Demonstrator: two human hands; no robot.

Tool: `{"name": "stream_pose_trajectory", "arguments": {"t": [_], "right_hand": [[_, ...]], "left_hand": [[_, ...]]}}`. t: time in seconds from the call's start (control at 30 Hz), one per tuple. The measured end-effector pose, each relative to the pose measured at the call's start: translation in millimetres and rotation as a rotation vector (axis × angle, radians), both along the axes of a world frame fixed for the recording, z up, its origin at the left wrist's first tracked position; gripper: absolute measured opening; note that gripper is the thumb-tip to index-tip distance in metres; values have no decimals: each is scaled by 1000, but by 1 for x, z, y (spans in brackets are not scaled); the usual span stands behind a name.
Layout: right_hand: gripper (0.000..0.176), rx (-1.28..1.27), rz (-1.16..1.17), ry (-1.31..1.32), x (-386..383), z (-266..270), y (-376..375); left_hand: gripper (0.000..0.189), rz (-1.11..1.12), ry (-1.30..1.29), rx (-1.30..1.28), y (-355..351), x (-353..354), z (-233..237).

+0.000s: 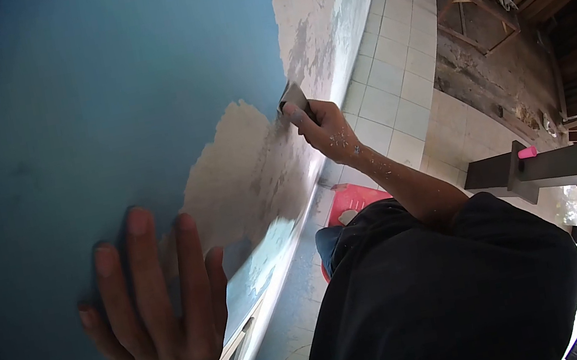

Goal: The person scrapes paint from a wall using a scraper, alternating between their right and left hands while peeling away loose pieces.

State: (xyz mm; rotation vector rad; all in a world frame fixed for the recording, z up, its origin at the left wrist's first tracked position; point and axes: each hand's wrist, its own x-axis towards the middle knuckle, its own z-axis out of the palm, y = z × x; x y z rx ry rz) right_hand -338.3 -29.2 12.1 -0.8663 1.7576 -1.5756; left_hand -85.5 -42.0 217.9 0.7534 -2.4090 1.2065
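The person's right hand (330,131) has its fingers clamped on the handle of a scraper (294,97). The blade is set against the wall (99,97), right at the upper rim of the bare patch (248,164) where the blue paint gives way to pale plaster. The left hand (154,309) lies flat on the painted part lower down, well apart from the tool. Its fingers are spread and it holds nothing.

The scraping looks best done with the blade at a shallow angle, its edge slipped under the lip of the paint rather than dug into the plaster. Short strokes that start from the bare side should lift more than strokes begun on sound paint. The grip looks firm enough, though a stiff wrist would help stop the corner from gouging. The braced left palm seems a sensible anchor for the body's lean (the view is strongly tilted, so the true stance is hard to judge).

Below the wall is the tiled floor (394,78), with a pink plastic seat (349,200) near the person's body and a wooden trestle (474,11) farther off.
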Motion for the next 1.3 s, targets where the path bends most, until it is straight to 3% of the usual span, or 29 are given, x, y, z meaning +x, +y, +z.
{"name": "stream_pose_trajectory", "arguments": {"t": [0.07,0.13,0.27,0.43,0.63,0.97,1.3], "right_hand": [[55,6,-1,26,3,-12,0],[54,39,6,25,0,-19,-1],[53,4,27,-38,1,18,-1],[56,6,25,35,1,-7,0],[60,-17,17,2,0,28,-6],[55,92,18,-42,-2,20,2],[59,-63,14,-65,2,24,-9]], "left_hand": [[23,-35,10,-4,0,-2,0],[24,-47,24,-19,-2,-4,1],[26,-2,-4,-18,1,-1,1],[31,15,-21,-34,1,0,0],[32,5,-33,-52,-1,-1,-1],[32,10,-37,-48,0,0,0],[32,3,-32,-57,0,-1,0]]}}
